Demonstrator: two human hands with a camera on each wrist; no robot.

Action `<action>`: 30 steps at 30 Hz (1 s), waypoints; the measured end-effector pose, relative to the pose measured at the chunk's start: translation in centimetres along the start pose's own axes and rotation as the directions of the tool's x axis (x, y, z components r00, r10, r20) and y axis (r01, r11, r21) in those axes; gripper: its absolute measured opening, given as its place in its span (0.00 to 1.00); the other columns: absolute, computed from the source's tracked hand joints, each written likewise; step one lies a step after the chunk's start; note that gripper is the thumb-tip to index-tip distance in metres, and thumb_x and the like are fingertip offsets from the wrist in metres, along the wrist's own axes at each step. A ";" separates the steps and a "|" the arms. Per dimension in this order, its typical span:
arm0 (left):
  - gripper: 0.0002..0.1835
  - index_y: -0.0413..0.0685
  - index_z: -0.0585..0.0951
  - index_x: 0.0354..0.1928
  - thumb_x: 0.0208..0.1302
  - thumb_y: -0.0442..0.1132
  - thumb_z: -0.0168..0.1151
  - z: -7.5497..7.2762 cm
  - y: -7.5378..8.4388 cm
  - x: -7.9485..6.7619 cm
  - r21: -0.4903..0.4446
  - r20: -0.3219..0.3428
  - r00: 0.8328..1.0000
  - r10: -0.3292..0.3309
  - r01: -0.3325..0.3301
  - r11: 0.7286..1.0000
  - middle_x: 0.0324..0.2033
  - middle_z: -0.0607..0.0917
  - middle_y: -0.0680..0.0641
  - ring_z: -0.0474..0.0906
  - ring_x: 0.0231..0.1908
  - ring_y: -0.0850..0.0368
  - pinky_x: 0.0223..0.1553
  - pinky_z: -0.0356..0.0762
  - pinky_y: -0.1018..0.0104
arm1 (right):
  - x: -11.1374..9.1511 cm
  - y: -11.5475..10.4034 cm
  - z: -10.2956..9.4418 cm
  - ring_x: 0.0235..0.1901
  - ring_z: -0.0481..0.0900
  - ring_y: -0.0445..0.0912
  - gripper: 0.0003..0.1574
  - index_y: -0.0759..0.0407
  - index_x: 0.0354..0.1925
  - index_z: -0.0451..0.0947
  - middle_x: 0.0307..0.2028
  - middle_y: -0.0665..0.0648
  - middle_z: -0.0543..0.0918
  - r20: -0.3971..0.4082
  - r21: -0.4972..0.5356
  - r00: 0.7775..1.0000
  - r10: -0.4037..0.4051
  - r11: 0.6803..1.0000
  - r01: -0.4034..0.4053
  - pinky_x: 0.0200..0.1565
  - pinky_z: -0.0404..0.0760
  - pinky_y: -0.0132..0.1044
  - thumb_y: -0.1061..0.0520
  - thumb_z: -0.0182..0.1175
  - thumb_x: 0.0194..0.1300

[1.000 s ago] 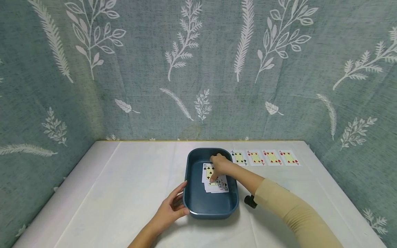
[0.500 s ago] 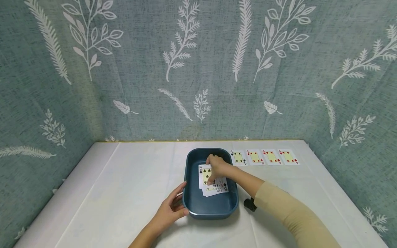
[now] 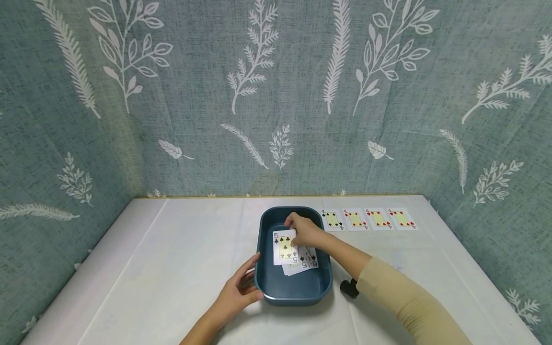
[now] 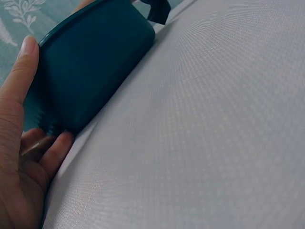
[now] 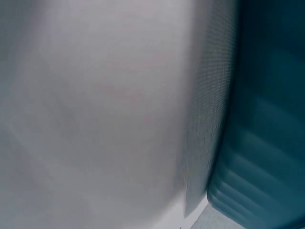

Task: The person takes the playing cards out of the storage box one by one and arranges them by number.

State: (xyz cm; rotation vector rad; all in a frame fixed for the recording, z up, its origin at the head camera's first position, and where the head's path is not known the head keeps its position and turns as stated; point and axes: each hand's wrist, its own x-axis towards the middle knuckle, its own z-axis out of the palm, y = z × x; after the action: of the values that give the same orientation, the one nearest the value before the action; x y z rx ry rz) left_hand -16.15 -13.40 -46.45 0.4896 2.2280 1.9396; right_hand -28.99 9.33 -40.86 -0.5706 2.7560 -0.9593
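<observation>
My right hand [image 3: 307, 231] reaches over the right rim of a dark blue plastic tub [image 3: 293, 302] and pinches a five of clubs playing card [image 3: 282, 254] by its right side, face up. Beneath it, overlapping playing cards [image 3: 311, 262] lie in the tub, partly covered by that card and the hand; a six shows at one corner. My left hand [image 3: 236, 293] rests against the tub's outer left side, its fingers along the wall and its thumb by the front corner. In the left wrist view, the thumb [image 4: 21, 71] touches the wall near the rim.
To the right of the tub, a row of several fours begins with a four of spades [image 3: 332, 220] and continues with red fours [image 3: 378, 220]. A small black object [image 3: 348, 288] sits under the right forearm. Patterned fabric [image 3: 276, 96] stands behind the white table [image 3: 172, 268].
The right hand has shifted slightly left and drawn the five of clubs leftward off the other cards, uncovering more of its face. My left hand has stayed at the tub's side.
</observation>
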 end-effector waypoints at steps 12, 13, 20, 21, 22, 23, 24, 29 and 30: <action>0.41 0.53 0.59 0.71 0.57 0.39 0.68 0.0 -0.1 0.1 -0.020 0.009 1.000 0.000 0.000 1.000 0.70 0.59 0.39 0.65 0.63 0.36 0.55 0.76 0.64 | -0.5 0.3 -0.7 0.30 0.82 0.41 0.22 0.58 0.48 0.78 0.32 0.53 0.78 0.022 0.246 0.987 -0.159 0.958 0.149 0.30 0.81 0.32 0.64 0.69 0.52; 0.41 0.53 0.59 0.71 0.57 0.39 0.68 0.0 0.0 0.1 -0.018 0.011 1.000 0.000 0.000 1.000 0.70 0.59 0.39 0.65 0.63 0.36 0.55 0.76 0.64 | -0.5 0.3 -0.7 0.31 0.82 0.41 0.22 0.58 0.48 0.79 0.32 0.53 0.78 0.024 0.264 0.985 -0.170 0.952 0.158 0.30 0.81 0.33 0.64 0.69 0.53; 0.40 0.55 0.60 0.71 0.58 0.39 0.67 0.0 -0.1 0.0 -0.019 0.016 1.000 -0.001 0.002 1.000 0.70 0.59 0.39 0.64 0.64 0.36 0.55 0.76 0.64 | -1.2 0.1 -1.1 0.29 0.83 0.43 0.21 0.61 0.50 0.79 0.32 0.56 0.78 0.031 0.376 0.980 -0.199 0.910 0.173 0.34 0.85 0.45 0.65 0.66 0.56; 0.40 0.55 0.60 0.71 0.58 0.38 0.67 0.0 -0.1 0.0 -0.023 0.015 1.000 -0.002 0.002 1.000 0.70 0.59 0.39 0.64 0.64 0.36 0.55 0.76 0.64 | -1.3 0.0 -1.1 0.29 0.83 0.43 0.21 0.61 0.50 0.79 0.32 0.56 0.78 0.034 0.384 0.980 -0.196 0.908 0.168 0.35 0.85 0.47 0.65 0.66 0.56; 0.40 0.55 0.60 0.71 0.58 0.38 0.67 0.0 -0.2 0.0 -0.023 0.014 1.000 -0.001 0.002 1.000 0.70 0.59 0.39 0.64 0.64 0.36 0.55 0.76 0.64 | -1.4 -0.1 -1.2 0.29 0.83 0.43 0.21 0.61 0.50 0.79 0.32 0.56 0.79 0.036 0.389 0.981 -0.191 0.907 0.162 0.35 0.85 0.48 0.64 0.66 0.56; 0.40 0.55 0.60 0.71 0.58 0.38 0.67 0.0 -0.2 0.0 -0.021 0.013 1.000 0.002 -0.002 1.000 0.70 0.59 0.39 0.65 0.63 0.36 0.55 0.76 0.64 | -1.6 -0.2 -1.2 0.29 0.83 0.42 0.21 0.60 0.50 0.79 0.32 0.55 0.79 0.037 0.393 0.982 -0.187 0.906 0.157 0.36 0.84 0.48 0.64 0.67 0.56; 0.40 0.55 0.60 0.71 0.57 0.38 0.68 0.0 -0.2 0.0 -0.019 0.011 1.000 0.003 -0.003 1.000 0.70 0.59 0.39 0.65 0.63 0.36 0.55 0.76 0.65 | -1.7 -0.3 -1.2 0.30 0.83 0.42 0.21 0.60 0.50 0.79 0.32 0.55 0.79 0.040 0.401 0.983 -0.181 0.904 0.150 0.36 0.84 0.49 0.64 0.67 0.56; 0.40 0.56 0.61 0.70 0.57 0.38 0.68 0.1 -0.2 0.0 -0.014 -0.002 1.000 0.003 -0.003 1.000 0.70 0.60 0.40 0.66 0.63 0.37 0.54 0.76 0.65 | -2.4 -0.6 -1.6 0.31 0.83 0.44 0.22 0.62 0.50 0.79 0.33 0.57 0.80 0.029 0.430 0.983 -0.179 0.890 0.149 0.37 0.84 0.52 0.63 0.67 0.56; 0.40 0.57 0.61 0.70 0.57 0.38 0.68 0.1 -0.2 0.1 -0.016 -0.006 1.000 0.001 -0.001 1.000 0.70 0.60 0.40 0.66 0.63 0.38 0.54 0.76 0.65 | -2.6 -0.7 -1.7 0.31 0.83 0.44 0.22 0.62 0.51 0.79 0.34 0.58 0.81 0.025 0.438 0.984 -0.178 0.886 0.149 0.38 0.84 0.53 0.63 0.67 0.56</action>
State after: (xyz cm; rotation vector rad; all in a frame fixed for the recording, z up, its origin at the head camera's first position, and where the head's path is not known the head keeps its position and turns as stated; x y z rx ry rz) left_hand -16.22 -13.33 -46.69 0.4841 2.2149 1.9602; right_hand -26.88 10.87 -39.06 -0.7429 2.3457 -1.5105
